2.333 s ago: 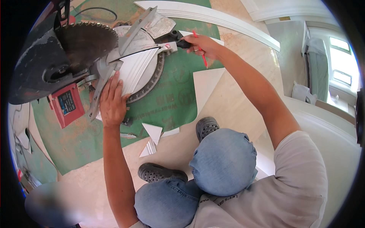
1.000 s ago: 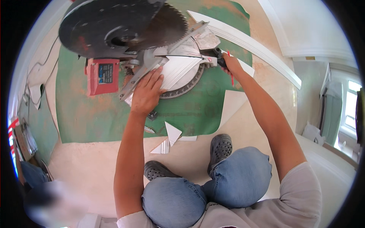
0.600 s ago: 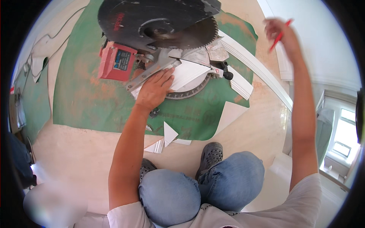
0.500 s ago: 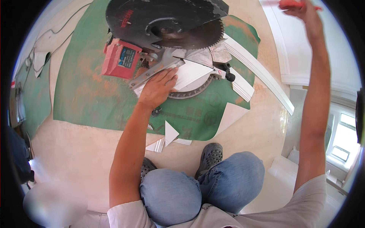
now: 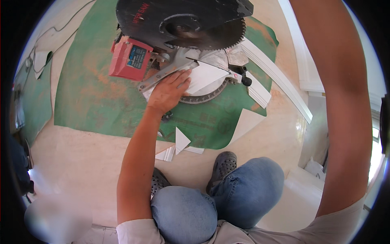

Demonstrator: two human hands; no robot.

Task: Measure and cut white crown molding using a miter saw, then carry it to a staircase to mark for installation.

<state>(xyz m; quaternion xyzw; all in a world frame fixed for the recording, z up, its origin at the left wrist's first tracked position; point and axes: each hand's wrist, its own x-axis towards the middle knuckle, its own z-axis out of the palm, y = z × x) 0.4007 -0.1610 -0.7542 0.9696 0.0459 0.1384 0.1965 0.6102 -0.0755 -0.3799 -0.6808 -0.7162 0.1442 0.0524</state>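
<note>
My left hand (image 5: 168, 91) lies flat on a white moulding piece (image 5: 207, 75) and presses it down on the round table of a mitre saw. The saw's toothed blade (image 5: 183, 24) and black guard hang raised just above the piece. A red box-shaped part of the saw (image 5: 130, 59) sits to the left of my hand. My right forearm (image 5: 337, 101) rises steeply along the right side of the picture, and its hand is out of the frame at the top.
The saw stands on a green mat (image 5: 89, 93) on a pale floor. Long white moulding strips (image 5: 280, 77) lie to the right. Small white offcuts (image 5: 180, 140) lie by my shoes (image 5: 221, 168). I crouch, with blue-jeaned knees at the bottom.
My right hand, which held a red pencil at the moulding, has lifted up and out of the picture. My left hand has stayed pressed on the white piece.
</note>
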